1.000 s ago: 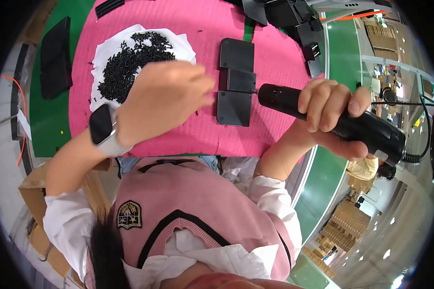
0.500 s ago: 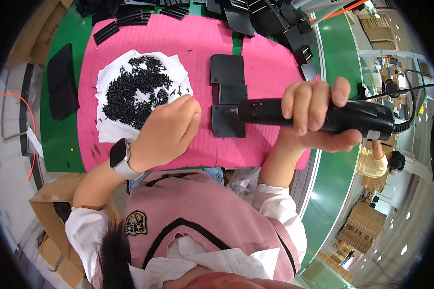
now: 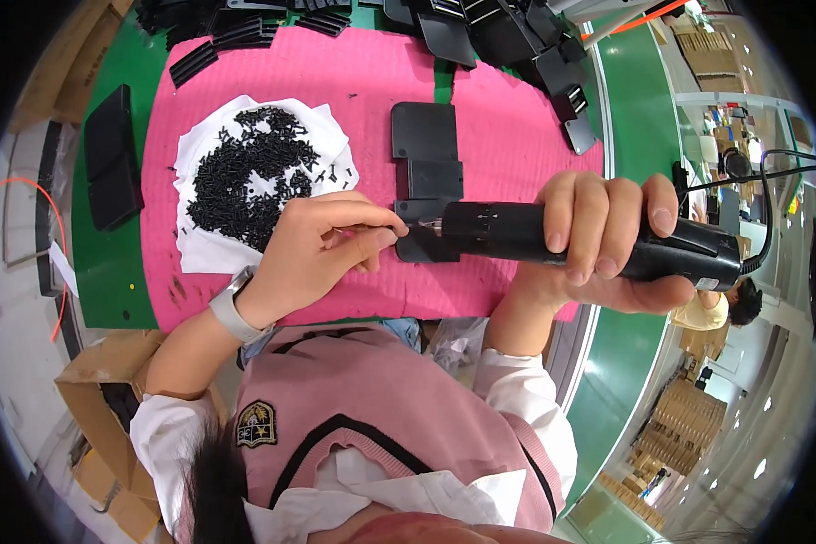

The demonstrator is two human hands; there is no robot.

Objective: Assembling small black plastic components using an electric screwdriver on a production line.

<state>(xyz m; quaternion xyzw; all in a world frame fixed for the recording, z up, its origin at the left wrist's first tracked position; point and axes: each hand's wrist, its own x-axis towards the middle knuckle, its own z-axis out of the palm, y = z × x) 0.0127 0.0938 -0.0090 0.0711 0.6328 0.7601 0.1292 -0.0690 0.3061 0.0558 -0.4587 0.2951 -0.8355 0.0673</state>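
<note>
My right hand (image 3: 612, 236) is wrapped round a black electric screwdriver (image 3: 503, 231), held level with its bit (image 3: 431, 225) facing left. My left hand (image 3: 322, 240) is pinched at thumb and forefinger, right by the tip of the bit; whatever lies between the fingertips is too small to make out. Below the bit, a black metal part (image 3: 426, 131) with two flat plates and a raised middle block lies on the pink mat (image 3: 372, 82). Left of it, small black screws (image 3: 222, 181) are heaped on a white cloth (image 3: 210, 257).
More black parts (image 3: 499, 32) are piled along the far edge, with ribbed black strips (image 3: 245, 34) at far left. A black flat piece (image 3: 113, 159) lies on the green table (image 3: 82, 290). A cable (image 3: 769, 213) trails from the screwdriver. Another person (image 3: 707, 308) is at far right.
My left hand has moved right from the cloth's edge to the screwdriver's bit, its fingers now pinched there. The screwdriver has shifted slightly toward me.
</note>
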